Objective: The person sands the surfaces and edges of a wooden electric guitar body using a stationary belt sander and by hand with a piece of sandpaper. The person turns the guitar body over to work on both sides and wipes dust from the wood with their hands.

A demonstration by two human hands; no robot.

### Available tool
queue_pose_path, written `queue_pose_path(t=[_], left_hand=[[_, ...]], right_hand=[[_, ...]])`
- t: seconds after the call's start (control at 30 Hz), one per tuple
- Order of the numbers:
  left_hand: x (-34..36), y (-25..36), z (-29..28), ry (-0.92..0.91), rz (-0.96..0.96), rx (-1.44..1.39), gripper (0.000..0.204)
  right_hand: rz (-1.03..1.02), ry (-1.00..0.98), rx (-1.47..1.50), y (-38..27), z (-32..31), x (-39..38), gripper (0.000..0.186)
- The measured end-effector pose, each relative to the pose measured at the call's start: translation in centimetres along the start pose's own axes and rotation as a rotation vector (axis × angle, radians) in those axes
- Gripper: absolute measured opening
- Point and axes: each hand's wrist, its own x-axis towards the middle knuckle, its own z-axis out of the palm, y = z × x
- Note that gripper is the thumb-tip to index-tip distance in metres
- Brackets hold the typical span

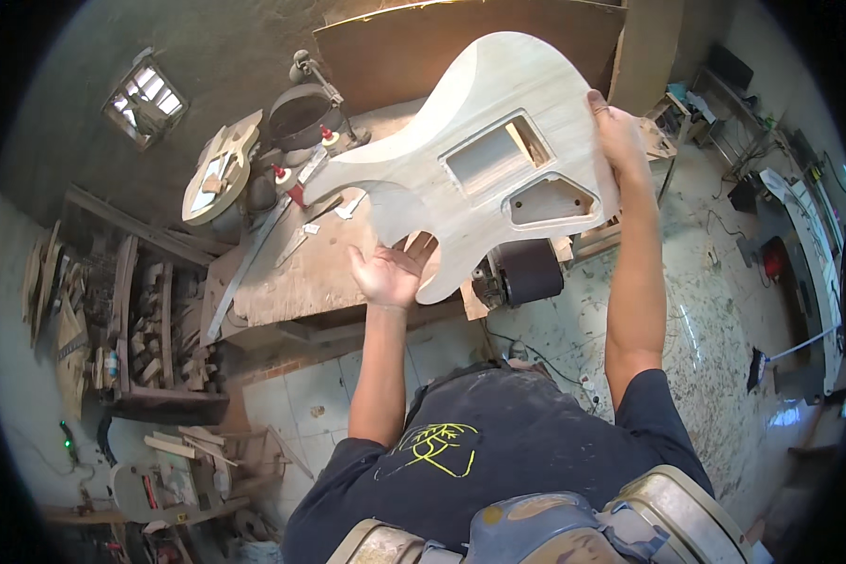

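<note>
An unfinished pale-wood electric guitar body is held up over the workbench, tilted, with its wide end to the right. Two cavities are cut in it, one rectangular and one rounded triangular. My right hand grips its right edge, thumb on the upper face, the other fingers mostly hidden behind. At the lower cutaway by the horn, my left hand supports the body from beneath. Its thumb sticks out to the left, and some fingers pass under the wood.
On the wooden workbench lie a long metal straightedge, paper scraps and red-capped glue bottles. Another guitar body stands at the back left. A dark cylindrical machine part sits below the body. Wood offcuts fill a rack at left.
</note>
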Motion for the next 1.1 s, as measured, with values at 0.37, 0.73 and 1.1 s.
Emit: queue_pose_path(t=[0.37,0.73,1.1], left_hand=[[0.4,0.1,1.2,-0.181,0.141,0.494,0.073],[-0.4,1.9,4.2,-0.231,0.287,0.537,0.081],[-1.7,1.9,7.6,-0.294,0.284,0.644,0.109]], right_hand=[[-0.133,0.059,-0.01,-2.4,-0.9,-1.9,0.079],[-0.05,0.058,0.476,0.2,0.9,-1.6,0.076],[0.103,-0.135,0.415,3.8,0.5,1.9,0.077]])
